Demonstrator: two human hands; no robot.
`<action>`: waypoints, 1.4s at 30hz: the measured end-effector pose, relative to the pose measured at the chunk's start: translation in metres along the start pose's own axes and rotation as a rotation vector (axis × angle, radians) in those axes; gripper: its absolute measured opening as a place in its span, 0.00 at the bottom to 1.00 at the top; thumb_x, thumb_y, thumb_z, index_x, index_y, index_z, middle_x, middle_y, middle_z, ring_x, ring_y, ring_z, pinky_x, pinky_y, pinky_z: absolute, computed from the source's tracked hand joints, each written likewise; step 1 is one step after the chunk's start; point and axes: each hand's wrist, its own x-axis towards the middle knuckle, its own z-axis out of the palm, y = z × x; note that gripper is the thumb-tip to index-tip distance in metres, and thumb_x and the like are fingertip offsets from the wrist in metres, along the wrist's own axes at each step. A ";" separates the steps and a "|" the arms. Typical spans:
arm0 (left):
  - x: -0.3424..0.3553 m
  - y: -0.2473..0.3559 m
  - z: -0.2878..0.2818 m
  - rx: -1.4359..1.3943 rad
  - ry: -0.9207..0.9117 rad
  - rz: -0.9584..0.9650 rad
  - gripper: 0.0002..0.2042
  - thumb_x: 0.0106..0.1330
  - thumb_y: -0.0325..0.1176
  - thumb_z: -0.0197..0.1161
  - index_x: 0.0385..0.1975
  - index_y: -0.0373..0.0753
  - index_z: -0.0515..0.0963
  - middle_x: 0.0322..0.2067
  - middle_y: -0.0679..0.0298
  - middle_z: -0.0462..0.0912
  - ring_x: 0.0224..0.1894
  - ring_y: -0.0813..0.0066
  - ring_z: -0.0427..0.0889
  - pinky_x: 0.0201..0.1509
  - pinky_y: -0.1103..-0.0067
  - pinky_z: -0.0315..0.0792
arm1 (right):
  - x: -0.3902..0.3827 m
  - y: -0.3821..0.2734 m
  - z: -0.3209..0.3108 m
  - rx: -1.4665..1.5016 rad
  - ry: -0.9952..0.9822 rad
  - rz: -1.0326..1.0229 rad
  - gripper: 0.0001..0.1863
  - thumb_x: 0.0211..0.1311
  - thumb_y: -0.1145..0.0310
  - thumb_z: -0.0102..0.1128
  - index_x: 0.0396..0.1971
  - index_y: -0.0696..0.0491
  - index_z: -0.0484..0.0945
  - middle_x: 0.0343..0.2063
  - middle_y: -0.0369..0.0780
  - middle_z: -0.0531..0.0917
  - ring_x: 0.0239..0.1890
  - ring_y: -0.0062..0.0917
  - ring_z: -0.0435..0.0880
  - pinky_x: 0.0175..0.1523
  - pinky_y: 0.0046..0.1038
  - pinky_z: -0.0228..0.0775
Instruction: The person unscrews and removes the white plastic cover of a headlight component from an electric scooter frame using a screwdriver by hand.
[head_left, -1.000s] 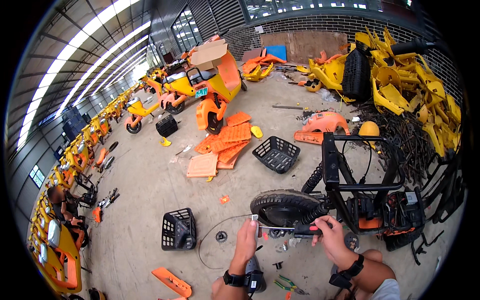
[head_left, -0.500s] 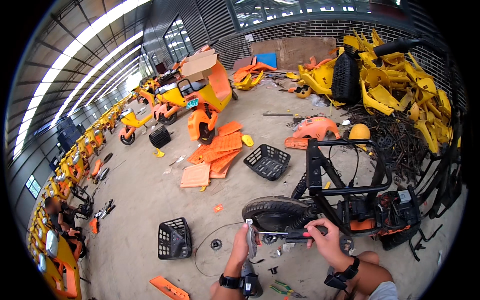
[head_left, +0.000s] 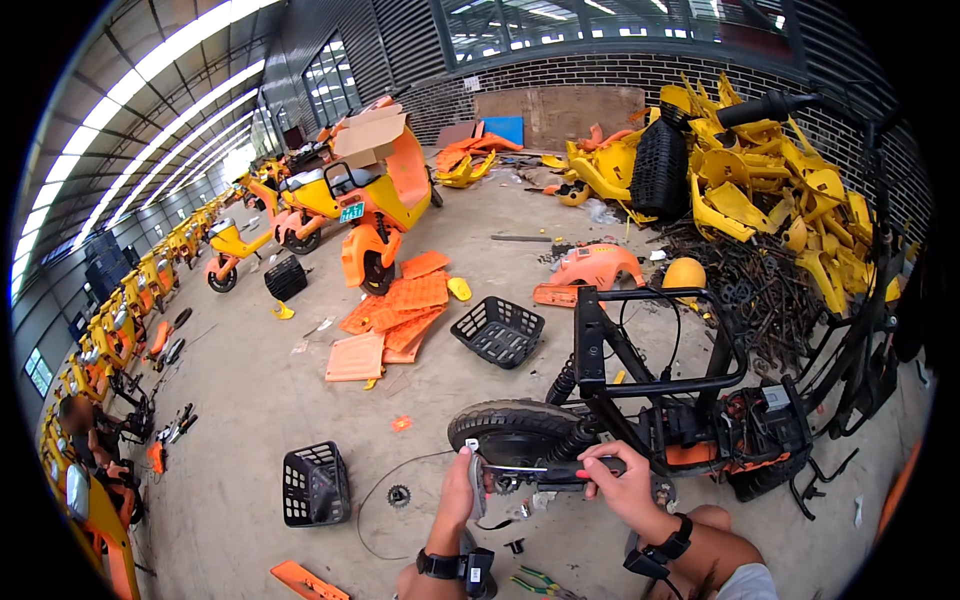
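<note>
In the head view, low and just left of centre, pinching a curved grey piece (head_left: 477,490) between thumb and fingers of the left hand (head_left: 458,488). Held roughly upright, with something white at its upper end, too small to make out. To the right, at lower centre, gripping the handle of a screwdriver (head_left: 525,469) with thumb and fingers of the right hand (head_left: 622,487). Pointed leftward, nearly level, blade end at the grey piece; cannot tell touching from just beside.

Judging by this pose, apparently at the step of bringing the blade to bear on the grey piece. For the next move, calling for a firm brace in the left hand, careful lining-up of the blade, and measured pressure from the right, to avoid slipping toward the left fingers.

Just above both hands in the frame, to be seen: a black tyre (head_left: 478,420) on a stripped scooter frame (head_left: 590,350). Near the lower edge, lying on the floor below the hands: green-handled pliers (head_left: 538,580). Left of the left hand: a toothed wheel (head_left: 398,496) inside the loop of a thin cable (head_left: 361,520), then a black basket (head_left: 318,450) farther left. Above centre: another black crate (head_left: 498,340), near orange panels (head_left: 355,358). At upper right: heaped yellow panels (head_left: 730,205).
</note>
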 end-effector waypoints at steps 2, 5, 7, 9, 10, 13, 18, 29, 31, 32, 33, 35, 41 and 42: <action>0.002 -0.006 -0.006 0.226 0.009 0.124 0.24 0.73 0.52 0.42 0.27 0.36 0.73 0.18 0.64 0.73 0.21 0.76 0.72 0.28 0.79 0.67 | -0.001 0.005 0.003 -0.042 -0.035 -0.026 0.06 0.62 0.75 0.61 0.37 0.60 0.77 0.40 0.39 0.81 0.22 0.14 0.78 0.26 0.17 0.72; 0.001 -0.006 -0.023 0.123 0.010 -0.062 0.25 0.72 0.53 0.42 0.28 0.37 0.73 0.18 0.64 0.73 0.20 0.75 0.73 0.27 0.78 0.68 | 0.001 0.007 0.014 -0.108 -0.072 -0.088 0.06 0.63 0.75 0.61 0.38 0.59 0.77 0.40 0.39 0.81 0.25 0.13 0.79 0.27 0.16 0.73; -0.004 -0.001 -0.029 -0.100 0.008 -0.117 0.26 0.71 0.56 0.41 0.28 0.37 0.73 0.17 0.63 0.74 0.20 0.73 0.75 0.26 0.77 0.70 | 0.002 0.010 0.017 -0.032 -0.098 -0.030 0.06 0.64 0.74 0.60 0.38 0.60 0.77 0.39 0.38 0.80 0.27 0.14 0.80 0.28 0.16 0.74; -0.007 0.000 -0.038 -0.290 -0.022 -0.149 0.27 0.70 0.59 0.40 0.28 0.38 0.73 0.16 0.61 0.74 0.20 0.71 0.76 0.26 0.76 0.71 | 0.002 0.012 0.020 0.022 -0.106 0.045 0.06 0.64 0.74 0.59 0.38 0.60 0.77 0.39 0.38 0.80 0.27 0.14 0.80 0.29 0.16 0.74; -0.009 0.001 -0.040 -0.249 -0.010 -0.152 0.27 0.69 0.59 0.41 0.30 0.38 0.72 0.17 0.62 0.74 0.20 0.70 0.76 0.26 0.76 0.71 | 0.002 0.011 0.022 0.020 -0.108 0.030 0.06 0.64 0.74 0.60 0.38 0.60 0.76 0.38 0.38 0.80 0.26 0.15 0.80 0.29 0.17 0.74; -0.010 -0.002 -0.044 0.058 0.054 -0.030 0.26 0.72 0.55 0.40 0.29 0.37 0.74 0.18 0.63 0.74 0.20 0.75 0.73 0.27 0.78 0.69 | 0.002 0.016 0.024 0.025 -0.105 0.040 0.08 0.65 0.72 0.59 0.38 0.61 0.76 0.36 0.40 0.80 0.24 0.17 0.81 0.28 0.20 0.75; -0.012 -0.001 -0.040 0.086 0.068 0.071 0.26 0.72 0.54 0.40 0.30 0.37 0.74 0.18 0.64 0.74 0.21 0.77 0.72 0.26 0.80 0.66 | 0.009 0.017 0.019 0.201 -0.031 0.364 0.10 0.66 0.69 0.58 0.39 0.62 0.75 0.31 0.42 0.81 0.21 0.21 0.82 0.26 0.24 0.76; 0.002 -0.005 -0.005 -0.129 -0.014 -0.065 0.27 0.70 0.59 0.38 0.29 0.40 0.71 0.17 0.62 0.73 0.19 0.71 0.75 0.27 0.76 0.72 | -0.005 0.001 -0.007 0.018 -0.054 0.110 0.08 0.65 0.70 0.60 0.38 0.59 0.76 0.28 0.37 0.80 0.22 0.13 0.77 0.27 0.18 0.72; 0.005 -0.005 -0.001 -0.149 -0.028 -0.102 0.27 0.69 0.60 0.39 0.29 0.40 0.71 0.16 0.62 0.73 0.19 0.70 0.74 0.27 0.75 0.72 | -0.006 0.001 -0.014 -0.009 -0.048 0.091 0.08 0.65 0.71 0.59 0.39 0.60 0.78 0.33 0.39 0.82 0.23 0.15 0.79 0.27 0.18 0.73; 0.008 -0.009 -0.003 -0.169 -0.061 -0.122 0.27 0.69 0.60 0.39 0.30 0.40 0.71 0.16 0.62 0.73 0.19 0.70 0.74 0.27 0.75 0.72 | -0.006 0.000 -0.014 -0.014 -0.046 0.081 0.08 0.65 0.71 0.59 0.39 0.60 0.78 0.34 0.39 0.82 0.22 0.15 0.79 0.27 0.18 0.73; 0.008 -0.009 0.004 -0.185 -0.069 -0.177 0.27 0.69 0.60 0.40 0.30 0.40 0.72 0.17 0.62 0.73 0.19 0.70 0.74 0.27 0.75 0.72 | -0.007 0.001 -0.017 -0.024 -0.045 0.072 0.08 0.65 0.72 0.60 0.39 0.60 0.77 0.34 0.40 0.82 0.22 0.15 0.79 0.27 0.18 0.73; 0.006 0.000 0.013 -0.213 -0.049 -0.273 0.27 0.70 0.60 0.40 0.31 0.39 0.72 0.18 0.63 0.73 0.20 0.71 0.74 0.28 0.76 0.72 | -0.007 0.004 -0.021 -0.023 -0.036 0.033 0.06 0.65 0.75 0.58 0.39 0.61 0.75 0.39 0.43 0.82 0.22 0.16 0.79 0.27 0.18 0.73; 0.013 -0.007 0.013 -0.254 -0.125 -0.274 0.28 0.68 0.62 0.41 0.29 0.40 0.73 0.16 0.61 0.73 0.19 0.68 0.75 0.27 0.74 0.73 | -0.008 0.001 -0.021 -0.092 0.005 -0.015 0.05 0.64 0.75 0.58 0.37 0.60 0.76 0.40 0.41 0.82 0.21 0.13 0.77 0.25 0.16 0.70; 0.014 -0.008 0.015 -0.237 -0.145 -0.263 0.28 0.68 0.61 0.41 0.29 0.39 0.73 0.16 0.61 0.73 0.19 0.68 0.74 0.27 0.73 0.73 | -0.008 0.000 -0.021 -0.110 0.024 -0.018 0.05 0.64 0.76 0.58 0.38 0.60 0.76 0.39 0.41 0.82 0.21 0.13 0.77 0.25 0.16 0.70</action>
